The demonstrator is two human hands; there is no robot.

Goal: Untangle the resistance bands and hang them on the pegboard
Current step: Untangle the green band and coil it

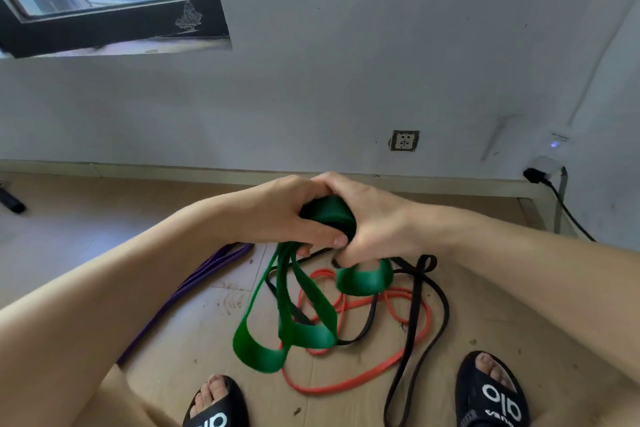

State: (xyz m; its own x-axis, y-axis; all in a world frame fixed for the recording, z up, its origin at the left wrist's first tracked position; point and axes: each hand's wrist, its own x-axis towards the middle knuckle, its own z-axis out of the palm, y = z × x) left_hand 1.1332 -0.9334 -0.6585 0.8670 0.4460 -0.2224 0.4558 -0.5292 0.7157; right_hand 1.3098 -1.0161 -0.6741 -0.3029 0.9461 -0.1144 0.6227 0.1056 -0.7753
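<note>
Both hands meet above the floor on a wide green resistance band (304, 315). My left hand (291, 211) grips its bunched top, and my right hand (370, 218) closes on the same bunch from the right. Several green loops hang down below the hands. On the wooden floor under them a red band (412, 354) and a black band (433, 308) lie crossed over each other. A purple band (180, 291) lies stretched out on the floor to the left, apart from the others. No pegboard is in view.
My two feet in black slides (491, 392) stand at the bottom edge, either side of the bands. A white wall with a socket (404, 140) is ahead, a black-framed window (114, 21) at upper left, a plugged-in cable (568, 211) at right.
</note>
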